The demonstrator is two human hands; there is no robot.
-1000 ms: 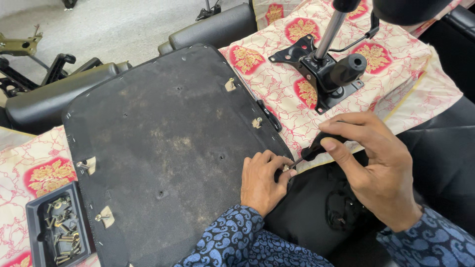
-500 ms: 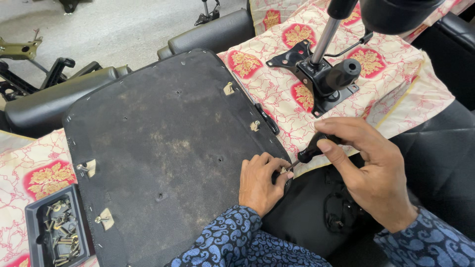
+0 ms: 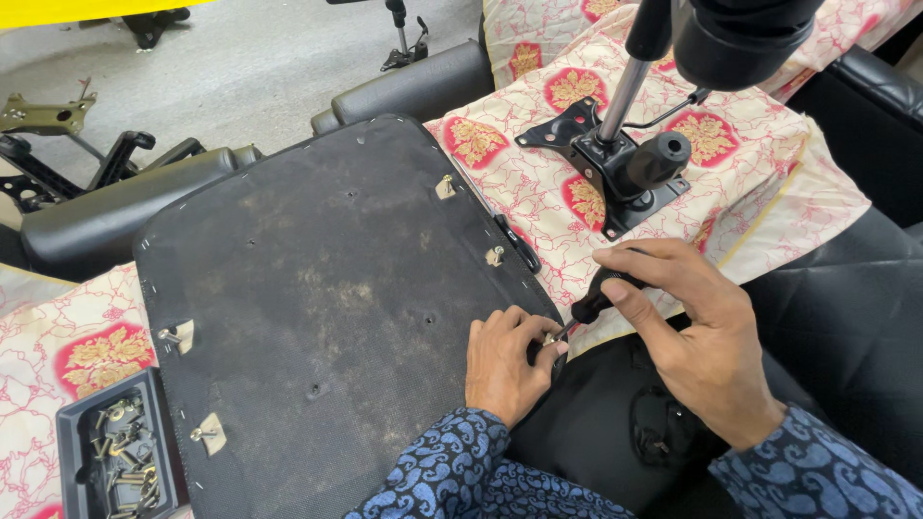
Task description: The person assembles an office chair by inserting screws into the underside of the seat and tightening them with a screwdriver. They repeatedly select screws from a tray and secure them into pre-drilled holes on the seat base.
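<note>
Right hand (image 3: 697, 341) fingers clamp a screwdriver (image 3: 594, 303), its tip meeting the left hand (image 3: 507, 360) fingers pinched at the seat panel (image 3: 317, 288) edge.

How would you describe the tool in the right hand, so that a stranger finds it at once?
Start at the big black seat panel lying upside down over the patterned cloth. At its near right edge both hands meet; the right hand grips a short screwdriver with a black handle. Its thin shaft points down-left to the left hand, unlike the thick black knob of the metal mechanism behind.
</note>
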